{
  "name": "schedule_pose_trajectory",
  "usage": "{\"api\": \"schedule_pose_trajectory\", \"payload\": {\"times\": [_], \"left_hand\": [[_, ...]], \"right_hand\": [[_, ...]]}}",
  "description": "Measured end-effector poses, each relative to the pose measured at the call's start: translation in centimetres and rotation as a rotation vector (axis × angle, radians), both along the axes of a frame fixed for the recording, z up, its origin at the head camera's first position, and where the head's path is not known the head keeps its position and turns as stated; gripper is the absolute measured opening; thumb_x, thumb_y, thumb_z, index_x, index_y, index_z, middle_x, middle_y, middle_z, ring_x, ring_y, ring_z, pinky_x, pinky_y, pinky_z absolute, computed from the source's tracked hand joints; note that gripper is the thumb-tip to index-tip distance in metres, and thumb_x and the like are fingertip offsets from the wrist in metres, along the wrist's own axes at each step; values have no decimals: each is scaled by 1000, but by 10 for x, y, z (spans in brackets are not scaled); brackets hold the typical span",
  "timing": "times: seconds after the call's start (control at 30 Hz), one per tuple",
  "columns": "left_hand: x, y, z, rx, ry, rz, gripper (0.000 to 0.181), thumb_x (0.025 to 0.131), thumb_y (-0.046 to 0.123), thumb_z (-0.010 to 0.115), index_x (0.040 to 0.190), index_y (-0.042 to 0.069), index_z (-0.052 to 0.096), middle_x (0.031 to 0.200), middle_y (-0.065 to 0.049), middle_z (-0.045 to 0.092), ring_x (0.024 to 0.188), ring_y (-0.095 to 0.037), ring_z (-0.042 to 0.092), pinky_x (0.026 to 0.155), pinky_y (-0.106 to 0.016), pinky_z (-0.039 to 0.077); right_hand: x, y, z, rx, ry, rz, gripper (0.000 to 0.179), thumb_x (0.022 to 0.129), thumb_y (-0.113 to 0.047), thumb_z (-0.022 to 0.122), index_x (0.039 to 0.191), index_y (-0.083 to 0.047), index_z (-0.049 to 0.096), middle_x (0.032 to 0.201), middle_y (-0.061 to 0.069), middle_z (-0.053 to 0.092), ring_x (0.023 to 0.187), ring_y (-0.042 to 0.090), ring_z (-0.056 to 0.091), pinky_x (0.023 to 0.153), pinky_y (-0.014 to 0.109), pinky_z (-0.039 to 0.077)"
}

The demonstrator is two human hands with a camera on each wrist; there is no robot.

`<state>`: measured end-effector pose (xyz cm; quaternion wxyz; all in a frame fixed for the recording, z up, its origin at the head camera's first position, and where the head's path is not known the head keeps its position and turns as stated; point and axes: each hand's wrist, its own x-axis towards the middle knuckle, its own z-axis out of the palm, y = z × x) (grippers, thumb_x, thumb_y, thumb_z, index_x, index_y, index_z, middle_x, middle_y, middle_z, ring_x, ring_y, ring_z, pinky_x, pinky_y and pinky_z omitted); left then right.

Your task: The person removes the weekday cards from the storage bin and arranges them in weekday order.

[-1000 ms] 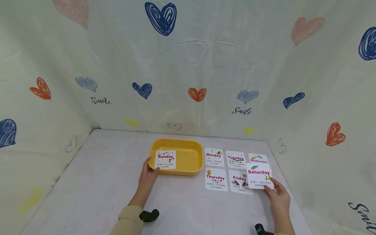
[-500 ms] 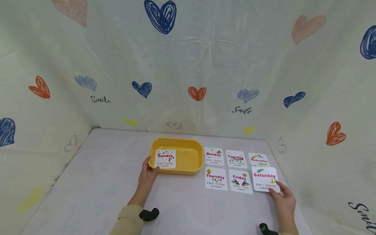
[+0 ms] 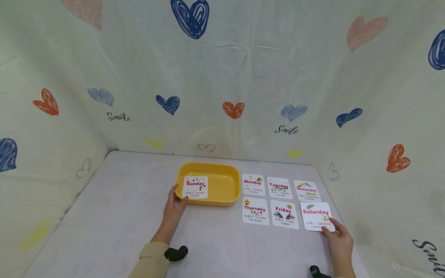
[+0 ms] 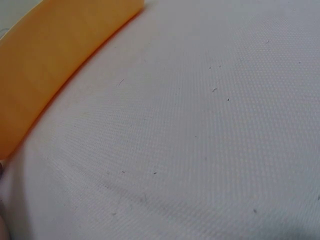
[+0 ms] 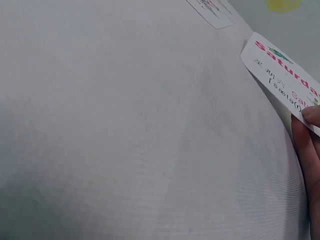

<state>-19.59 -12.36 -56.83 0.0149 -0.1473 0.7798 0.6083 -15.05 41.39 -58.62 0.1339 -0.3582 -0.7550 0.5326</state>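
Note:
My right hand (image 3: 340,244) pinches the lower right corner of the Saturday card (image 3: 315,214), thumb on top. In the right wrist view that card (image 5: 282,75) is tilted, its near edge raised off the cloth. It is beside the Friday card (image 3: 284,214) and in front of the Wednesday card (image 3: 307,191). My left hand (image 3: 174,212) grips the front left corner of a yellow plastic tray (image 3: 222,185), thumb at the rim. The Sunday card (image 3: 195,187) lies in the tray's left part. Only the tray's outer wall (image 4: 50,55) shows clearly in the left wrist view.
The Monday card (image 3: 253,185) and Tuesday card (image 3: 279,188) form a back row with Wednesday, right of the tray. The Thursday card (image 3: 255,211) lies in front of Monday. A white cloth covers the table (image 3: 222,247). A heart-printed curtain (image 3: 257,77) surrounds it.
My right hand has moved the Saturday card rightward and toward me, off the Friday and Wednesday cards it overlapped in view. The left hand and tray have stayed in place.

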Motion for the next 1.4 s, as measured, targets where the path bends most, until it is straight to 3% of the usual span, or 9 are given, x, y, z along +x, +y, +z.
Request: {"api": "schedule_pose_trajectory", "payload": {"times": [0.13,0.27,0.4,0.8,1.03,1.4], "left_hand": [[0,0,0,-9,-6,3,72,97,31,58,155,27,16,155,-13,26,139,-34,26,111,-61,19],[-1,0,1,-17,-9,7,72,98,31,57,155,27,16,155,-14,26,139,-35,25,111,-62,17],[0,0,2,-23,4,4,71,98,30,57,155,25,16,155,-15,27,139,-35,25,111,-63,15],[0,2,2,-30,-10,5,71,98,30,57,156,26,14,155,-14,26,140,-35,24,111,-62,16],[-1,1,2,-35,-8,10,71,98,31,57,156,25,15,156,-13,25,140,-34,24,112,-61,15],[0,0,2,-28,-8,1,71,98,31,57,156,27,14,155,-14,26,139,-34,25,111,-62,16]], "right_hand": [[0,0,-3,109,-42,39,55,87,0,67,139,2,49,127,21,50,80,2,53,62,10,50],[0,0,-3,162,-55,61,54,87,-1,68,138,4,48,131,27,52,98,23,57,60,6,45],[-1,0,-2,193,-88,88,54,88,0,67,138,5,48,134,29,50,111,35,52,59,5,43],[1,1,5,297,-149,175,53,86,0,70,133,9,49,117,28,52,94,33,50,56,15,40],[0,9,7,328,-173,259,53,83,0,72,130,11,50,115,28,56,91,32,53,59,21,46],[-6,18,21,340,-222,391,54,81,-6,76,126,12,53,100,23,58,87,31,52,62,28,43]]}}
